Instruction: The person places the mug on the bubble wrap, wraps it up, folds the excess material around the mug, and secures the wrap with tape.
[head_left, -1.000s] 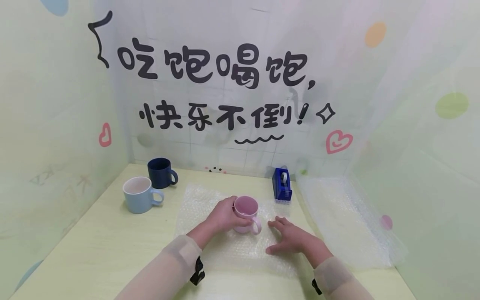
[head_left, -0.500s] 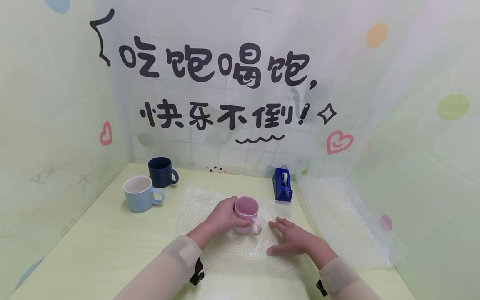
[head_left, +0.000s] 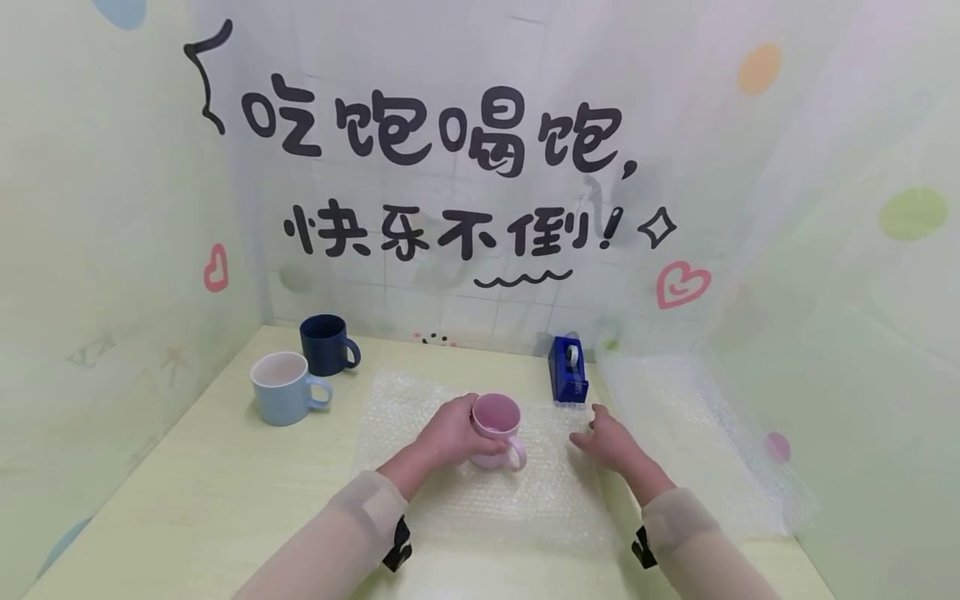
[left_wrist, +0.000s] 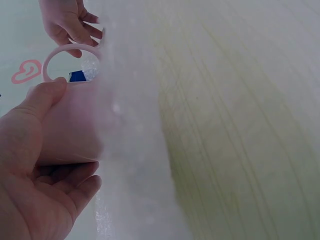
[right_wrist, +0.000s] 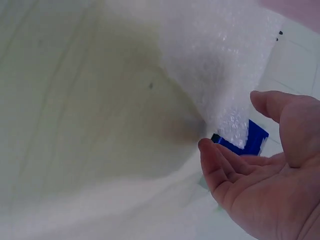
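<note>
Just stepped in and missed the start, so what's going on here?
A person's left hand holds a pink mug upright on a sheet of bubble wrap. The right hand holds nothing, its fingers near the sheet's right edge, close to a blue tape dispenser. The mug isn't wrapped yet. A light blue mug and a dark blue mug stand over on the left, and more bubble wrap lies on the right.

On the left of the bench, a light-blue mug stands upright, a navy mug just behind it, handles pointing right. 2 lines of black Chinese lettering cross the back wall, a pink heart outline below to the right.
</note>
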